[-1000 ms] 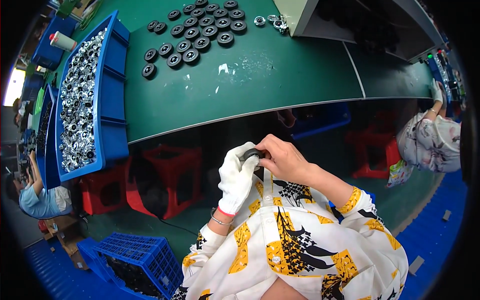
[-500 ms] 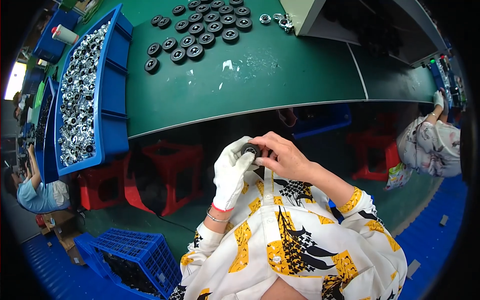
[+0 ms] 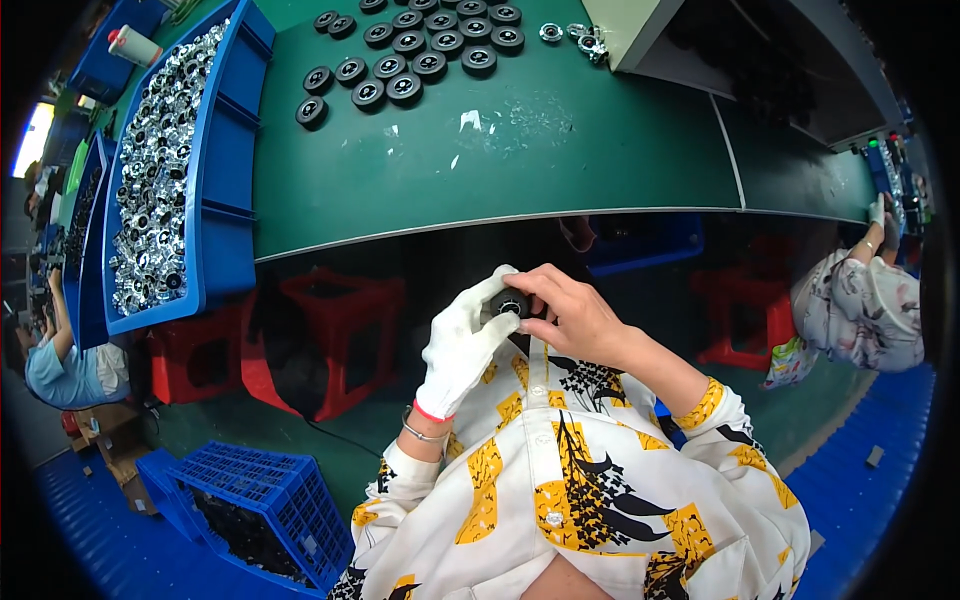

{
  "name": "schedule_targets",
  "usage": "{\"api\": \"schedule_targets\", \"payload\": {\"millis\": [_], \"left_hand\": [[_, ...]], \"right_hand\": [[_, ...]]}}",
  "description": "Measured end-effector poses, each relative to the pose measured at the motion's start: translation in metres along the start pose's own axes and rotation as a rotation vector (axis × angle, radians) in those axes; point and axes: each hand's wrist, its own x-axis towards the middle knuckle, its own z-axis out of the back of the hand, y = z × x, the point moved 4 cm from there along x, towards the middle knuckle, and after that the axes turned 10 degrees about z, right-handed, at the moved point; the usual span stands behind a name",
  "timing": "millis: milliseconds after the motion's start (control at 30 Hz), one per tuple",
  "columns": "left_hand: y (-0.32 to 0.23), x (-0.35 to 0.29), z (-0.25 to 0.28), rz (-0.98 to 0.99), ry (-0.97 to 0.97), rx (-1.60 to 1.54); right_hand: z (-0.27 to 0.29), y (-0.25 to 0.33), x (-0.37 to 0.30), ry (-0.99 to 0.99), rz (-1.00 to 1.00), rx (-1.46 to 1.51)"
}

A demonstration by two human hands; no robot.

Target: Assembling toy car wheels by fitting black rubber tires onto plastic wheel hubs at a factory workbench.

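Observation:
In front of my chest, both hands grip one small black wheel (image 3: pixel 511 301) with a shiny hub. My left hand (image 3: pixel 465 335), in a white glove, pinches it from the left with the thumb on its face. Bare fingers of my right hand (image 3: pixel 575 315) close on its right side. Part of the wheel is hidden behind the fingers. Beyond my hands, several similar black wheels (image 3: pixel 430 65) lie in loose rows on the green table (image 3: pixel 600 160). A few silvery metal parts (image 3: pixel 590 42) sit to the right of them.
At the left, a blue bin (image 3: pixel 228 180) holds many shiny metal parts. A grey open-fronted box (image 3: pixel 640 40) stands at the far right of the table. Red stools (image 3: pixel 350 340) are below the table edge, and a blue crate (image 3: pixel 290 500) is lower left. People sit on both sides.
The wheel has turned a little between my fingers, its hub now facing more downward. My left thumb has moved slightly. The whole view has shifted a little.

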Motion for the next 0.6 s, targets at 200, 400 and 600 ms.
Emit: {"api": "schedule_targets", "payload": {"millis": [200, 400, 600], "left_hand": [[0.01, 0.002, -0.006, 0.086, 0.049, -0.468], [0.006, -0.003, -0.007, 0.078, 0.005, -0.439], [0.006, -0.005, -0.003, 0.076, -0.088, -0.233]], "right_hand": [[-0.012, -0.002, -0.006, -0.232, 0.056, -0.014], [-0.006, 0.006, 0.005, -0.153, 0.096, -0.129], [-0.016, 0.003, 0.0, -0.164, 0.204, -0.176]]}}
